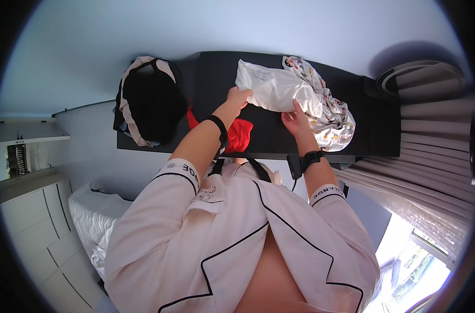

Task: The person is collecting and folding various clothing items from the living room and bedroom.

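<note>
A white, silky folded cloth (pixel 274 84) with a small printed emblem lies across the dark tabletop (pixel 218 74). My left hand (pixel 238 99) pinches its near left edge between thumb and fingers. At the lower edge further right, my right hand (pixel 296 119) touches the cloth with its thumb, the fingers curled below; how firmly it grips is not clear. The cloth's right end overlaps a crumpled white fabric with a colourful cartoon print (pixel 335 133). A red cloth (pixel 239 135) lies near the table's front edge, partly behind my left forearm.
Black and pale pink garments (pixel 155 101) are heaped at the table's left end. A round mirror (pixel 421 80) stands at the right end beside grey curtains (pixel 425 129). Behind the table is a pale wall. White bedding (pixel 96 219) lies to the lower left, near white cabinets (pixel 38 223).
</note>
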`<act>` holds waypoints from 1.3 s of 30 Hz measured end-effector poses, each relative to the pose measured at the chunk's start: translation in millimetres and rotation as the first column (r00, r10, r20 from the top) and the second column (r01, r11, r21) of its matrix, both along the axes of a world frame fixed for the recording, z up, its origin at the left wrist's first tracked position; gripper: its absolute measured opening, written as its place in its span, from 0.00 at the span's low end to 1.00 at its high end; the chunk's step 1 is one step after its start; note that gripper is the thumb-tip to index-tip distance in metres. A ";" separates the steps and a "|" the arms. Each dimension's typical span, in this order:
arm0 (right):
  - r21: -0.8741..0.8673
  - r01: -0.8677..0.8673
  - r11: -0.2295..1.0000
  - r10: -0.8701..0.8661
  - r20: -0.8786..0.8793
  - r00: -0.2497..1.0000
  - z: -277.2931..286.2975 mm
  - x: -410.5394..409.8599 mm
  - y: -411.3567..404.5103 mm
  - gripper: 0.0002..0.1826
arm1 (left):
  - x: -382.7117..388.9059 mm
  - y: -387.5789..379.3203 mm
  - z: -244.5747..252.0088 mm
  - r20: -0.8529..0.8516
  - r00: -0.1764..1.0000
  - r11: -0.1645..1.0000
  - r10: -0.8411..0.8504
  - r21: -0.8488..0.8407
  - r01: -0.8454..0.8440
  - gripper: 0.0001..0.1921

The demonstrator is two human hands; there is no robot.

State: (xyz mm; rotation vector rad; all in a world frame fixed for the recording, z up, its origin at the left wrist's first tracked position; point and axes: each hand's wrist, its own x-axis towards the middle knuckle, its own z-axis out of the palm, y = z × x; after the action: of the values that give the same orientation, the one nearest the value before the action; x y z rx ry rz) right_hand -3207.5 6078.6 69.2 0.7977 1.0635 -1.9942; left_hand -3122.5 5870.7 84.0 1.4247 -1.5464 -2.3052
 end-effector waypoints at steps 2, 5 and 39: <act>-0.017 -0.033 0.999 0.033 -0.022 0.999 -26.2 -17.4 9.6 0.16 | -6.7 -15.2 15.5 -0.111 0.984 0.979 -0.137 -0.166 0.118 0.16; -0.008 -0.152 0.988 0.151 -0.065 0.986 19.2 3.6 -10.8 0.10 | -19.9 -59.4 26.8 -0.305 0.913 0.916 -0.270 -0.375 0.145 0.17; 0.559 -0.827 0.059 0.634 -0.660 -0.402 79.5 135.6 -138.1 0.10 | 219.1 -10.6 83.5 -0.376 0.843 0.883 0.385 0.415 -0.219 0.17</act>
State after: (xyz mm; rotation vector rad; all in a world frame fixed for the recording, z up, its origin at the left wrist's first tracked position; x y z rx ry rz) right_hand -3071.9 5940.5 148.7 -1.2525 1.2666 -0.8579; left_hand -2903.4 5860.2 167.5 0.9762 -0.7367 -2.5412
